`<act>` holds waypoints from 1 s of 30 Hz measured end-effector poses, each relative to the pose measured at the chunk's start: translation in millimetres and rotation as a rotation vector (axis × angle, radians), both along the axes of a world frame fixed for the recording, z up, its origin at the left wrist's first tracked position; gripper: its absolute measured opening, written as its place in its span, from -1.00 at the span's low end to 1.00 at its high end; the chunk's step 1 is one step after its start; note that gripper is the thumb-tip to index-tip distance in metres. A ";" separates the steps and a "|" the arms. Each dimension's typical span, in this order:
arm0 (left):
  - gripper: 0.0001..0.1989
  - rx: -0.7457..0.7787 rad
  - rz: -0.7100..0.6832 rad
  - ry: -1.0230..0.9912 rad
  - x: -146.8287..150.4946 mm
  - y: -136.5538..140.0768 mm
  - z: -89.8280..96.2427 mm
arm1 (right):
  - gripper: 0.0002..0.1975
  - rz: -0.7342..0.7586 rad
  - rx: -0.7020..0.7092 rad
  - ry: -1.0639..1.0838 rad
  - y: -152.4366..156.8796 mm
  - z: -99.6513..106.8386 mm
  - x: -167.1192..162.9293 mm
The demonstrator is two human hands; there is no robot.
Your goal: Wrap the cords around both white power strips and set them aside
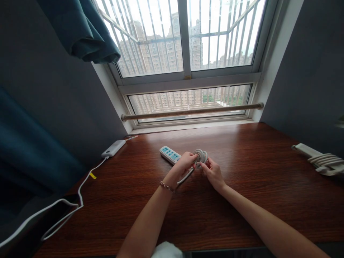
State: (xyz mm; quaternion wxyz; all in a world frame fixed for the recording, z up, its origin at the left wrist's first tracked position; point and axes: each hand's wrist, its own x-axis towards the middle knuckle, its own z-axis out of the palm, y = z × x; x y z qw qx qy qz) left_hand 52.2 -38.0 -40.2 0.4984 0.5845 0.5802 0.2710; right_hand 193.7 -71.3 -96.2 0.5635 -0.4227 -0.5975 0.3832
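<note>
A white power strip (170,154) with blue sockets lies on the dark wooden desk (242,200), near the window. Its white cable is wound into a small coil (201,156) just right of the strip. My left hand (186,162), with a beaded bracelet on the wrist, grips the coil's left side. My right hand (213,172) holds the coil from the right and below. A short loop of cable (185,177) hangs out under my left hand.
A white power bank (113,148) lies at the desk's back left, its white cable (80,190) trailing off the left edge. Another coiled white power strip (321,158) sits at the far right. A wooden rod (192,111) runs along the window sill. Teal curtains hang left.
</note>
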 end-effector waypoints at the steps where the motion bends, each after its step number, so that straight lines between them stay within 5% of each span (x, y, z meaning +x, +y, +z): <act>1: -0.54 -0.007 -0.015 -0.010 -2.3 2.1 -1.7 | -0.71 0.007 0.007 -0.006 0.0 0.2 0.2; 8: -0.57 -0.061 -0.252 -0.090 -21.6 4.4 8.0 | -0.72 0.124 0.035 0.120 2.0 2.7 0.5; 11: -0.62 -0.074 -0.313 -0.099 -25.3 3.6 12.1 | -0.75 0.044 0.073 0.022 -0.9 6.0 1.1; 15: -0.68 0.016 -0.241 0.096 -20.3 5.1 9.2 | -0.76 -0.193 0.179 -0.282 -6.7 9.9 2.8; 19: -0.70 0.093 -0.168 0.280 -12.9 4.8 7.2 | -0.77 -0.244 0.242 -0.382 -8.3 10.4 4.1; 24: -0.71 0.126 -0.165 0.328 -13.3 3.9 7.9 | -0.77 -0.306 0.185 -0.338 -3.5 7.4 7.0; 30: -0.71 0.053 -0.235 0.152 -25.8 7.2 6.7 | -0.74 -0.206 0.068 -0.124 4.3 3.2 9.2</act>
